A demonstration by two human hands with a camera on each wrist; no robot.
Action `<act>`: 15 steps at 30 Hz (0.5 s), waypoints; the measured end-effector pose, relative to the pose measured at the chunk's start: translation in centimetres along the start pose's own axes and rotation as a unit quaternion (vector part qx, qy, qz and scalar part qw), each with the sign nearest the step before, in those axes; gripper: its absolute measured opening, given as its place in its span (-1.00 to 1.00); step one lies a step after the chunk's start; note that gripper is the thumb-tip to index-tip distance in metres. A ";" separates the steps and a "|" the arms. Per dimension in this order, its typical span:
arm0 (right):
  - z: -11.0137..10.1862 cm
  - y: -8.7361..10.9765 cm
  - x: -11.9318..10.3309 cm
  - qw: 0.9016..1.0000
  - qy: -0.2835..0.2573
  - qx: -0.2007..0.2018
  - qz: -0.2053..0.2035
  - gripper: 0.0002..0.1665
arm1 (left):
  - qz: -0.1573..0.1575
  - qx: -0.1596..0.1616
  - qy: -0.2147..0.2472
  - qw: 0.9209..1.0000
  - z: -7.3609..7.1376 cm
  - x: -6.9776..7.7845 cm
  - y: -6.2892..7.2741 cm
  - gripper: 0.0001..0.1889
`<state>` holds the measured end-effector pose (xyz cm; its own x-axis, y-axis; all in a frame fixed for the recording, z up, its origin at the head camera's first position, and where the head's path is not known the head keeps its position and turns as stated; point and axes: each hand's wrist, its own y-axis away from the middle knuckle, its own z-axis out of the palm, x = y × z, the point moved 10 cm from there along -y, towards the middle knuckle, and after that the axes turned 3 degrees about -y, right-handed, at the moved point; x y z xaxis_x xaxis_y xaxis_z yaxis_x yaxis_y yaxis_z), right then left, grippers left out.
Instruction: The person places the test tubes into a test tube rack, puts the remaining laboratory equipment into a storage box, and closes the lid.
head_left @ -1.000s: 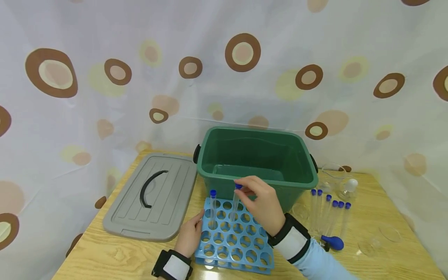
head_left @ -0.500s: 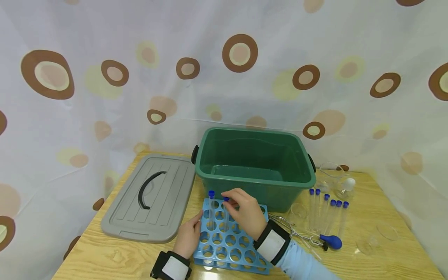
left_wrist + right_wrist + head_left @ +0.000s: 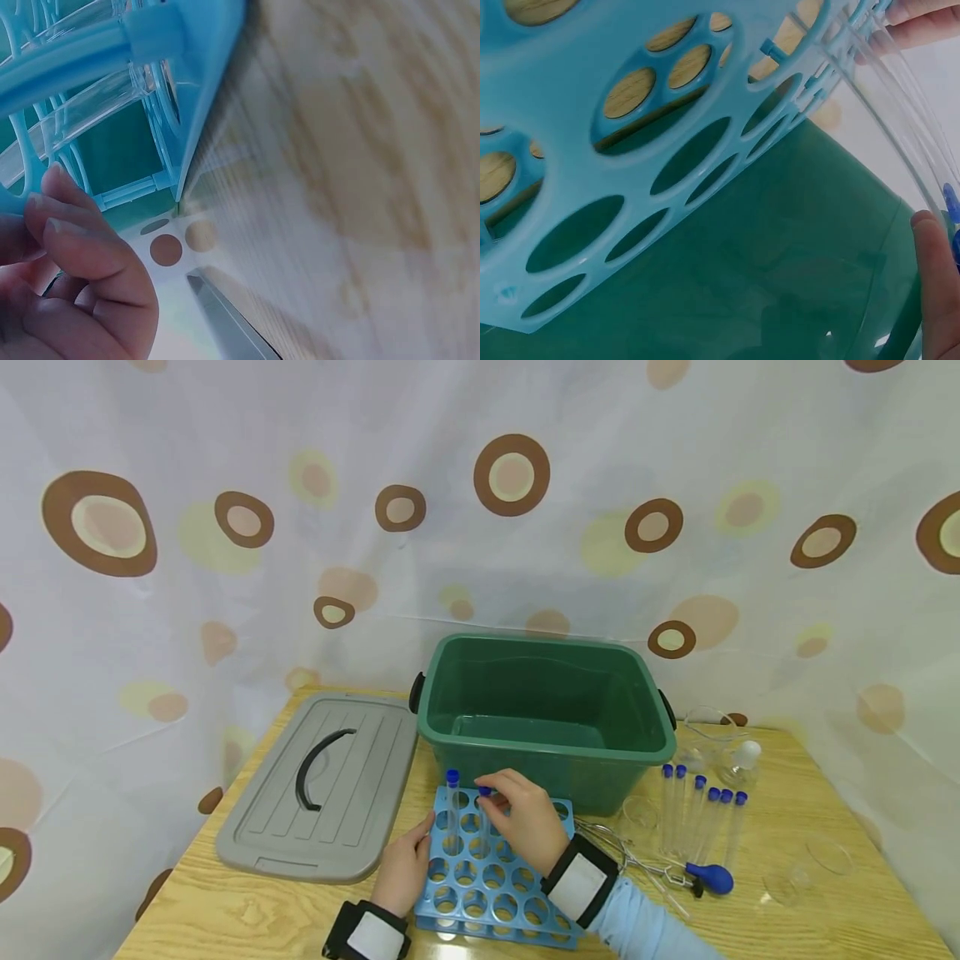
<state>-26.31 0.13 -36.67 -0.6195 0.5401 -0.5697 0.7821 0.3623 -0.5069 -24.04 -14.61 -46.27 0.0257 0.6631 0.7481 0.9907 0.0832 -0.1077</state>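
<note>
In the head view, a light-blue test tube rack point(image 3: 469, 884) stands on the table before the green bin. My left hand point(image 3: 402, 870) holds its left side; the left wrist view shows curled fingers point(image 3: 90, 255) at the upper plate's edge. Between thumb and fingertips, my right hand point(image 3: 525, 822) pinches the blue cap of a clear test tube point(image 3: 484, 831), whose lower part is in a rack hole. Left of it, another blue-capped test tube point(image 3: 453, 818) stands upright in the rack. A finger point(image 3: 936, 277) is beside the blue cap in the right wrist view.
A green bin point(image 3: 540, 747) is right behind the rack. Its grey lid point(image 3: 352, 802) lies at left. Several blue-capped tubes point(image 3: 697, 818), a blue rubber bulb point(image 3: 710, 878), thin metal tools point(image 3: 628, 853) and clear glassware point(image 3: 806, 877) lie or stand at right.
My right hand has moved left and down, bringing the pinched test tube nearer the standing one and lower in the rack. The left hand keeps its place on the rack.
</note>
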 end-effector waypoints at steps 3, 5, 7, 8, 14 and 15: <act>0.0 0.0 0.4 1.000 -0.002 -0.001 0.010 -0.75 | -0.003 -0.005 0.006 1.000 0.2 0.0 0.0 -0.61; -0.1 0.0 0.5 1.000 0.000 -0.003 0.016 -0.75 | -0.006 -0.006 0.010 1.000 0.3 0.0 0.1 -0.61; -0.2 0.1 0.7 1.000 0.005 -0.007 0.021 -0.74 | -0.006 -0.006 0.011 1.000 0.3 0.0 0.1 -0.61; -0.2 0.1 0.7 1.000 0.010 -0.010 0.023 -0.73 | -0.007 -0.006 0.011 1.000 0.3 0.0 0.1 -0.61; -1.9 0.8 0.0 0.998 0.060 -0.004 0.000 -0.66 | -0.012 -0.015 0.020 1.000 0.4 -0.3 0.2 -0.60; -2.5 1.0 -0.4 0.997 0.070 0.005 -0.015 -0.68 | -0.012 -0.015 0.022 1.000 0.4 -0.3 0.2 -0.59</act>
<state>-25.11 2.22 -35.36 -0.6259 0.6302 -0.4595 0.7629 0.3725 -0.5284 -23.93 -14.50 -46.82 0.0064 0.6280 0.7782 0.9946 0.0764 -0.0699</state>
